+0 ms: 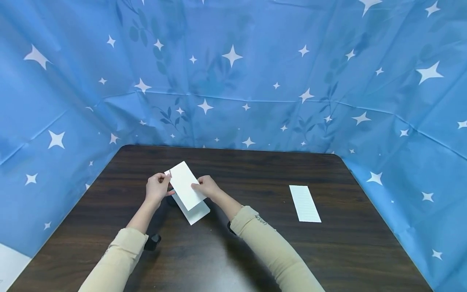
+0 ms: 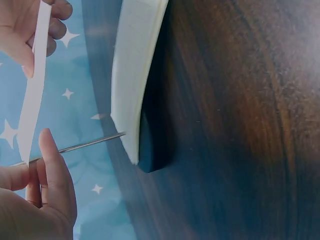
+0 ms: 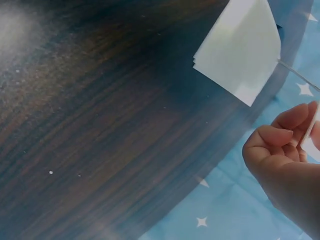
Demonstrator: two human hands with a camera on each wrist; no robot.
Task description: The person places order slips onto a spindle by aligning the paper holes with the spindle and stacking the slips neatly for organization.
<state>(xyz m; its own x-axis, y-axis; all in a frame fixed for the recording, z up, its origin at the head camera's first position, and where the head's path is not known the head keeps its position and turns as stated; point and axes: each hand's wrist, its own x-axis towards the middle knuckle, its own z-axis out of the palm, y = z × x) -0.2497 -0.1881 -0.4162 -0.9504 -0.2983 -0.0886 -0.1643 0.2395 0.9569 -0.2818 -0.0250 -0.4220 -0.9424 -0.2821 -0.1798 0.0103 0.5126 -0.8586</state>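
In the head view both hands hold a white paper slip [image 1: 185,184] above a stack of white paper slips [image 1: 198,212]. My left hand [image 1: 156,188] pinches the held slip near its far left end. At the opposite long edge, my right hand [image 1: 207,187] grips it between thumb and fingers. A thin metal spike [image 2: 92,143] rises from the stack to the left fingertips, meeting the held slip's end there in the left wrist view. The stack sits against a dark base [image 2: 152,150]. Whether the spike's tip passes through the held slip is hard to make out.
A single lined white slip [image 1: 305,203] lies apart on the right side of the dark wooden table [image 1: 255,170]. Blue cloth with white stars [image 1: 233,81] hangs behind and beside the table. A white surface [image 1: 11,265] shows at the lower left.
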